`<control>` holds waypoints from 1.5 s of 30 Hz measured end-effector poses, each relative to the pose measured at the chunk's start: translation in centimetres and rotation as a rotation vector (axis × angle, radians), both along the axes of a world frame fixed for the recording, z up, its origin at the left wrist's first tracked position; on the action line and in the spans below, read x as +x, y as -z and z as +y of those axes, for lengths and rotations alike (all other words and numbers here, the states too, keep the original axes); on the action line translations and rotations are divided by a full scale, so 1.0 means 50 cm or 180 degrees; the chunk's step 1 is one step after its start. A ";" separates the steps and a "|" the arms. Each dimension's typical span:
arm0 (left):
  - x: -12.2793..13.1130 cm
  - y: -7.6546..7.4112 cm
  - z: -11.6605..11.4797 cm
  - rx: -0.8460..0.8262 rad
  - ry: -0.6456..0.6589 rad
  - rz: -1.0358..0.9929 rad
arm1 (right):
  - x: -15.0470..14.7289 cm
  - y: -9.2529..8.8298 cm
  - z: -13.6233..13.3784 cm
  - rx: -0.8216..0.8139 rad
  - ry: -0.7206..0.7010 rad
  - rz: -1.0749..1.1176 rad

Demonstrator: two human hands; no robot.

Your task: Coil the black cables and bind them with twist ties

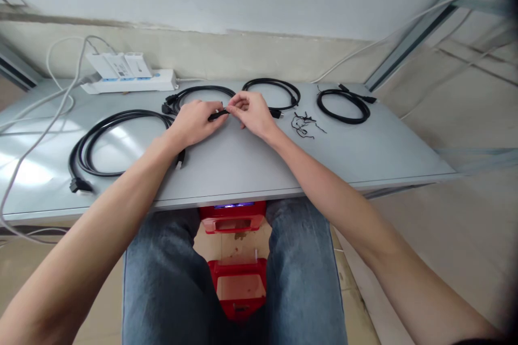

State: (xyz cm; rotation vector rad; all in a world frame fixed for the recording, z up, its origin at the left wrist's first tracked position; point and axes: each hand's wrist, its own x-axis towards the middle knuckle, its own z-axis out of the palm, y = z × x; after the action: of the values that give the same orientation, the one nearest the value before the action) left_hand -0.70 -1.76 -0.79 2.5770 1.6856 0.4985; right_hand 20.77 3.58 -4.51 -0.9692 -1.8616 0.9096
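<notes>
My left hand (198,121) is closed around a short black stretch of cable (218,115) above the middle of the table. Beside it, my right hand (254,113) pinches at the end of that stretch; its fingertips hide what they grip. Behind my hands lie a black cable loop (202,88) and another black cable loop (273,82). A black plug (276,114) pokes out by my right wrist. Left of my left forearm rests a large loosely coiled black cable (87,156) with a wide connector (80,185). Thin black twist ties (304,125) lie in a tangle to the right.
A smaller coiled black cable (343,110) lies at the table's right. At the back left stands a white power strip (133,83) with white adapters (119,64) and trailing white cords (30,143). Red plastic stools (232,221) are under the grey table (251,172).
</notes>
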 end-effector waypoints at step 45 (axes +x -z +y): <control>0.013 -0.009 -0.006 -0.0008 -0.0279 -0.0204 | -0.012 -0.015 -0.024 0.0200 -0.0337 -0.0153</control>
State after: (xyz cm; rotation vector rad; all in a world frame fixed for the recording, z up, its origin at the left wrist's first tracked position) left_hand -0.07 -2.04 -0.35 2.4657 1.7829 0.5758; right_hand 20.19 2.35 -3.74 -0.8682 -1.9859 0.8917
